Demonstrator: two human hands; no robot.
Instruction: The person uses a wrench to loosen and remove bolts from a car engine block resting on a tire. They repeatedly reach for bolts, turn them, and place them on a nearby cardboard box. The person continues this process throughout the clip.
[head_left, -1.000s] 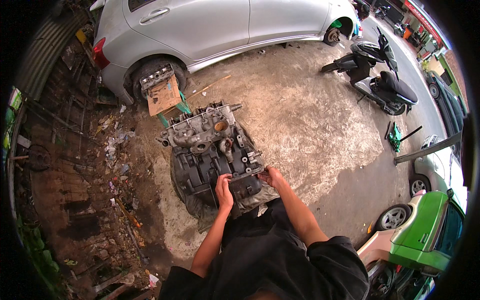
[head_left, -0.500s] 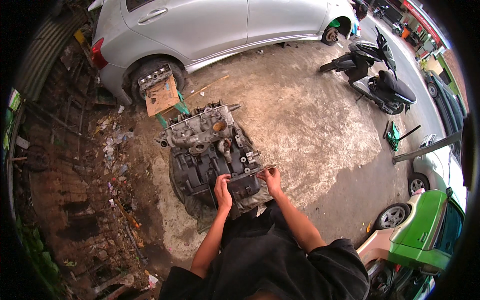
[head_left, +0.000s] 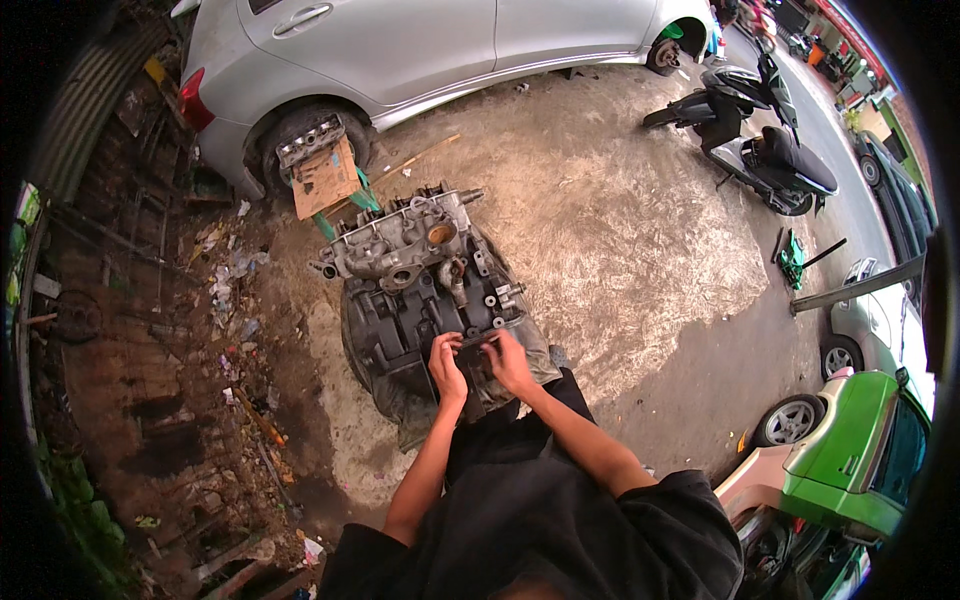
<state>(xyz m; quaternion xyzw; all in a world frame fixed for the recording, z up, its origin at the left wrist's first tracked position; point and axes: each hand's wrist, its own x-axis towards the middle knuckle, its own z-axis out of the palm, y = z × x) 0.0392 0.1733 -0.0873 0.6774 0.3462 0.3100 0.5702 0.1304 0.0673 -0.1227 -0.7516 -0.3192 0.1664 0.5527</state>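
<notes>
Both hands sit on the near end of the engine (head_left: 430, 290), which lies on the concrete ground (head_left: 620, 230) by a silver car (head_left: 400, 50). The left hand (head_left: 447, 365) and right hand (head_left: 510, 362) grasp a dark part (head_left: 478, 345) between them, fingers curled on it

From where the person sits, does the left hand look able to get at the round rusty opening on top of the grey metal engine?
Probably not without leaning forward. The left hand rests on the near, dark end of the grey metal engine, while the round rusty opening sits at the far end. Nothing blocks the way; it just looks beyond the bent arm.
</notes>
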